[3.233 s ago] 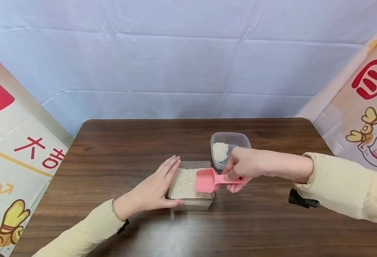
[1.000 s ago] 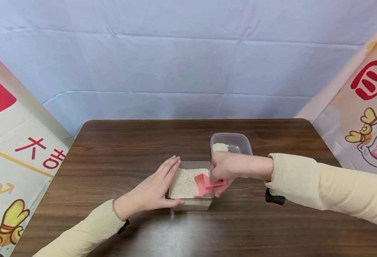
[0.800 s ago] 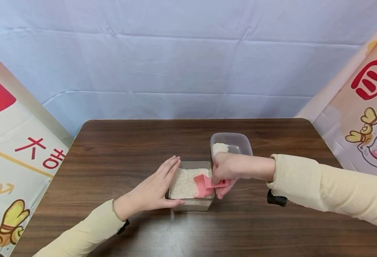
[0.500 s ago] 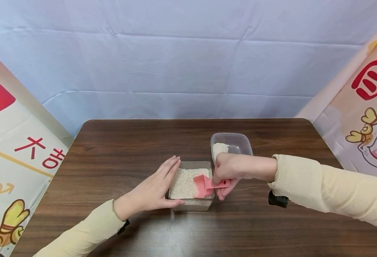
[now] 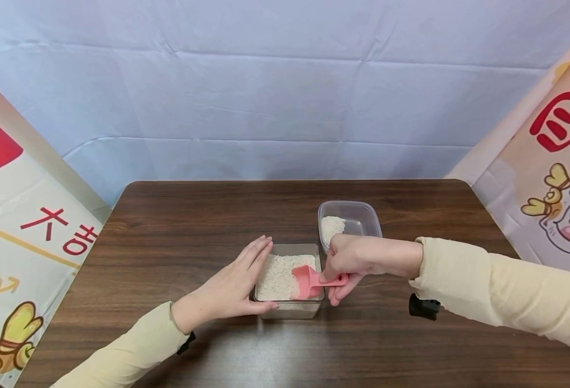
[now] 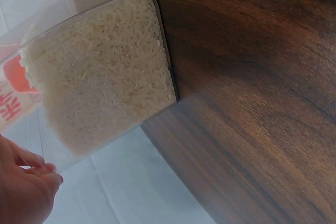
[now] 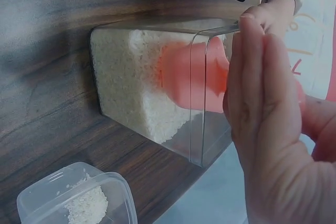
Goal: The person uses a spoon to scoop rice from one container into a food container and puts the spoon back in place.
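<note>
In the head view a clear rectangular container (image 5: 292,310) holds white rice (image 5: 278,275). My left hand (image 5: 224,285) rests against its left side, fingers fairly straight along the far left corner and thumb on the front rim; fingertips (image 6: 44,174) touch the clear wall in the left wrist view. My right hand (image 5: 355,261) grips a pink scoop (image 5: 305,281) by its handle at the container's right side. The scoop's bowl is tilted and dips into the rice; the right wrist view shows it through the clear wall, its leading edge against the grains.
A smaller clear tub (image 5: 368,218) with a little heap of rice (image 5: 332,228) stands behind, to the right, partly covered by my right hand. Both containers stand on a dark wooden table (image 5: 207,210). A pale cloth (image 5: 275,97) hangs beyond the far edge.
From above the rice, the right hand has moved left and lowered the scoop into it. In the last second it shifts slightly right and nearer me. The left hand stays still.
</note>
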The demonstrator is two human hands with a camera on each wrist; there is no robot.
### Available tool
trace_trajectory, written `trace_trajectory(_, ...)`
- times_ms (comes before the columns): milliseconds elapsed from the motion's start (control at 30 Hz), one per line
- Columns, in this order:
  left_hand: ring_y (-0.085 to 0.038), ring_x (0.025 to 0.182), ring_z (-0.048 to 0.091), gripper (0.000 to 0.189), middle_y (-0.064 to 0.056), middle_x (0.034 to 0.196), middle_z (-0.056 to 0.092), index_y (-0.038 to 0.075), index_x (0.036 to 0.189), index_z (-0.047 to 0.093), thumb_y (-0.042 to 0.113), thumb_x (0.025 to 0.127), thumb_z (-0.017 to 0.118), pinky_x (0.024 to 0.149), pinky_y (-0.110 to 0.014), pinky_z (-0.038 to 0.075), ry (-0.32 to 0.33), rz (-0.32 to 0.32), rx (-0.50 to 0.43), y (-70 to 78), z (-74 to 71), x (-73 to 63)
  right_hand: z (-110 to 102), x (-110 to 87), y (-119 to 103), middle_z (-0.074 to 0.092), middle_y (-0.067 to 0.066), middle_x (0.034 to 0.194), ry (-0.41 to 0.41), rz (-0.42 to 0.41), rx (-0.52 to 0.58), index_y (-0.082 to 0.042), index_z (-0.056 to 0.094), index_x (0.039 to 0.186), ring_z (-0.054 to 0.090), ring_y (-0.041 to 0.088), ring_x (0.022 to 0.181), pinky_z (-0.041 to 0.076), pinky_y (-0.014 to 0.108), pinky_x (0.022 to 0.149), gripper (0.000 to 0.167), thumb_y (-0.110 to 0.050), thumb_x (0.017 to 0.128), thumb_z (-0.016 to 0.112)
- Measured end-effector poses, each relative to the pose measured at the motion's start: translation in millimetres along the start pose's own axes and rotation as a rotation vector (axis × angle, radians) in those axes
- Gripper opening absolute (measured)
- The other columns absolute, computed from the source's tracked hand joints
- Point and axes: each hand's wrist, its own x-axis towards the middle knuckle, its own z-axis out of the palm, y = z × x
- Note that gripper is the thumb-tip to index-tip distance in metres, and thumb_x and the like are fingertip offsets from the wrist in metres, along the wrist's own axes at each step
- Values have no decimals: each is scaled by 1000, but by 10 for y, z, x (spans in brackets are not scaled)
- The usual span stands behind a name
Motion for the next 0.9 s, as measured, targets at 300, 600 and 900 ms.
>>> trace_trajectory(300, -26, 137, 15, 101, -17, 147, 18, -8, 141, 20, 57, 74, 60, 107, -35, 27, -13, -12, -1, 9, -1, 0, 13, 7, 53, 64, 20, 64, 12, -7, 19, 16, 60, 87, 65, 18, 57, 54, 23, 57, 14, 4, 85, 52)
trace_trajectory(600, -25, 137, 15, 102, -18, 147, 18, -8, 140, 20, 57, 73, 60, 107, -35, 26, -12, -11, 0, 5, -3, -1, 8, 14, 109, 64, 22, 66, 6, -26, 81, 18, 60, 90, 66, 20, 58, 53, 22, 57, 16, 5, 85, 52)
trace_trajectory(900, -26, 137, 15, 101, -17, 147, 18, -8, 140, 20, 56, 74, 61, 107, -35, 26, -11, -10, -4, 11, -8, 3, 1, 26, 190, 64, 19, 65, 9, -18, 128, 17, 60, 92, 65, 17, 57, 54, 24, 59, 17, 4, 87, 51)
